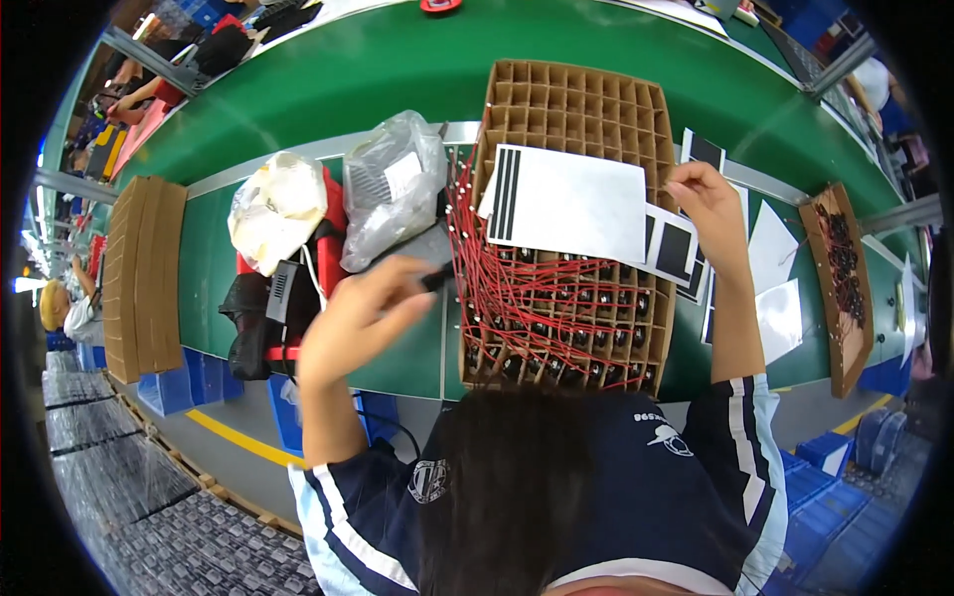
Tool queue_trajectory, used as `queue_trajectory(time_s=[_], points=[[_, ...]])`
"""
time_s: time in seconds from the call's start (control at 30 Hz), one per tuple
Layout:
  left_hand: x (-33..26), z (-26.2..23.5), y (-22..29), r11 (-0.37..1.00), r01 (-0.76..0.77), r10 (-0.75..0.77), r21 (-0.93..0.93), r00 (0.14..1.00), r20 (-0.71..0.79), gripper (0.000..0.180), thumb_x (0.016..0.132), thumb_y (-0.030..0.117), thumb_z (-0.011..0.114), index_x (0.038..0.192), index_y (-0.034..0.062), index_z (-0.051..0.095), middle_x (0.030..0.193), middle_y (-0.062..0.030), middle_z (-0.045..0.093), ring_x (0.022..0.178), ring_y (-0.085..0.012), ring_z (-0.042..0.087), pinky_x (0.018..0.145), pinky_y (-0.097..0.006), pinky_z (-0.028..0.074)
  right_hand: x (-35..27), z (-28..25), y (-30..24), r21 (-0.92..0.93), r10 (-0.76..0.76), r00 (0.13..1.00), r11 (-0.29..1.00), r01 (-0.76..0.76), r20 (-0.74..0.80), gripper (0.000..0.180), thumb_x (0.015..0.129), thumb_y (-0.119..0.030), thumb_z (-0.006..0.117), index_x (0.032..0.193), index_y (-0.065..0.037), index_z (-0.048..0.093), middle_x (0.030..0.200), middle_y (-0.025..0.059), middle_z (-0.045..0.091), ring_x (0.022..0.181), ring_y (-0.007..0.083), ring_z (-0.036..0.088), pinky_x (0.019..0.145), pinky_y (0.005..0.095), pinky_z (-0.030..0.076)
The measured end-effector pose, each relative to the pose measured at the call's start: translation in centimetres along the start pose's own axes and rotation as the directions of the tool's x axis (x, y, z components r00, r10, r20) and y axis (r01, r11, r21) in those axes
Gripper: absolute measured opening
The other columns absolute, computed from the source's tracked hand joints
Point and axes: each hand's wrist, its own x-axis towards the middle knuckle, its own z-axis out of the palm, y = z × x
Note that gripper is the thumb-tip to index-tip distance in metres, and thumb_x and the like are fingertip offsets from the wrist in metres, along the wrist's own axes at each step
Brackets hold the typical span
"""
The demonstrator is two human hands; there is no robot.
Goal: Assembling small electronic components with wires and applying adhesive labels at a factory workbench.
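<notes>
A divided carton (571,99) stands on the green worktop (415,353); its cells presumably keep the black parts (512,366) separate, while their red wires (497,288) trail leftward. A white sheet (581,199) lies across its middle. The left hand (360,318), blurred, hovers left, fingers loosely spread; the right hand (710,207) curls beside its right edge. Whether either grips anything cannot be told.
</notes>
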Motion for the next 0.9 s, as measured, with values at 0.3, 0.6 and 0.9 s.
queue_trajectory(time_s=[0.3,0.6,0.9], points=[[8.9,11.6,2.8,0.775,-0.411,0.420,0.479,0.902,0.094,0.011,0.074,0.009,0.054,0.082,0.0017,0.051,0.075,-0.0125,0.051,0.073,-0.0291,0.054,0.066,-0.038,0.045,-1.4,1.7,-1.3,-0.081,-0.095,0.992,0.992,0.101,0.081,0.007,0.080,-0.004,0.056,0.085,0.000,0.054,0.105,0.0059,0.048,0.089,0.0102,0.048,0.079,0.0235,0.041],[11.2,14.8,2.4,0.568,-0.392,0.442,0.723,0.887,0.134,0.011,0.065,0.007,0.053,0.073,0.0008,0.057,0.072,-0.0129,0.056,0.066,-0.0257,0.057,0.056,-0.032,0.048,-2.4,1.3,-0.6,-0.145,-0.106,0.987,0.982,0.123,0.124,0.016,0.079,-0.008,0.056,0.094,-0.001,0.056,0.103,0.0056,0.049,0.089,0.0110,0.047,0.075,0.0221,0.040],[11.4,13.2,2.8,0.719,-0.512,0.450,0.470,0.858,0.246,0.010,0.074,0.009,0.053,0.079,0.0003,0.054,0.079,-0.0147,0.052,0.079,-0.0327,0.052,0.072,-0.040,0.042,-5.9,1.5,0.0,-0.661,0.049,0.964,0.736,0.142,0.261,0.071,0.063,-0.007,0.066,0.128,-0.016,0.036,0.124,0.0121,0.035,0.116,0.0299,0.032,0.097,0.0376,0.029]])
